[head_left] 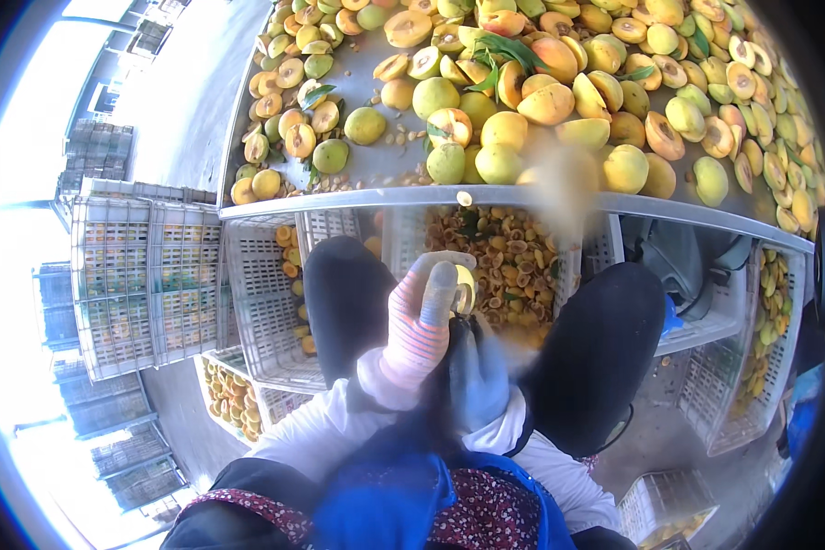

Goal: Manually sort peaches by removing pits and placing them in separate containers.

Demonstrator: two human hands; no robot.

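Observation:
My left hand [417,321], in a pink-and-white striped glove with grey fingertips, is closed round a yellow peach piece [465,286] above my lap. Just below it, my right hand [481,380], in a blue-grey glove, is smeared by motion. Its fingers are drawn together near the peach, and a dark, narrow thing shows at their tips; its kind is unclear. Beyond my hands, whole and halved peaches [545,103] lie heaped on the metal table [376,165], some with brown stone hollows showing.
Under the table edge, between my knees, a crate holds brown, hollowed fruit scraps [522,252]. White plastic crates [266,302] of fruit stand to the left, beside a stacked wire-fronted crate pile [147,275]. More crates [729,385] stand at the right. A blurred pale blob [564,188] overlaps the table edge.

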